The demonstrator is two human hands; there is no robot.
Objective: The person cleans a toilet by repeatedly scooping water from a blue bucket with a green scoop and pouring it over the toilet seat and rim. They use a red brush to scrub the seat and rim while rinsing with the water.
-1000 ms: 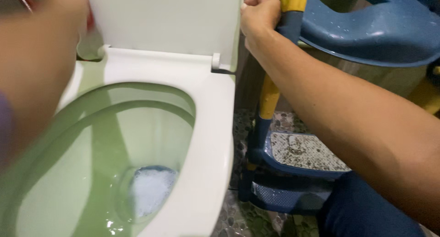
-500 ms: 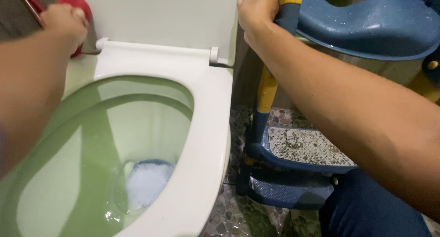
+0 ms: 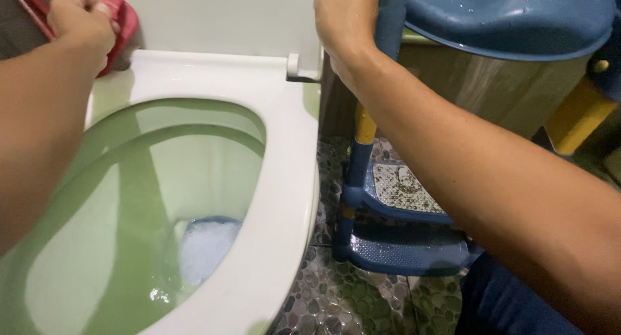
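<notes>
Two hands at work, both at the far edge of the view. Left hand (image 3: 81, 21) clenched around a pink, soft-looking scrubbing tool (image 3: 123, 24) at the far left corner of the toilet, pressed just where the glossy white seat (image 3: 284, 199) meets the raised lid (image 3: 226, 14). Right hand (image 3: 346, 24) wrapped tight around the upright blue rail (image 3: 388, 24) of a child's step-up potty seat, just right of the toilet. Smooth oval seat ring, hard plastic, with a small white hinge block (image 3: 294, 66) at its far right end. Blue moulded potty top (image 3: 511, 18) rounded and wet with droplets; yellow sections on the rail and leg; two blue steps (image 3: 404, 244) with grippy speckled treads. Pebble-mosaic floor (image 3: 336, 296), grey and bumpy.

Compared with half a second earlier: left hand shifted farther left and now covering more of the pink tool; right hand risen toward the top of the frame, same grip on the rail; view pulled slightly closer.

Pale green bowl (image 3: 116, 199) holding a small pool of foamy bluish-white water (image 3: 207, 244) at its near centre.
</notes>
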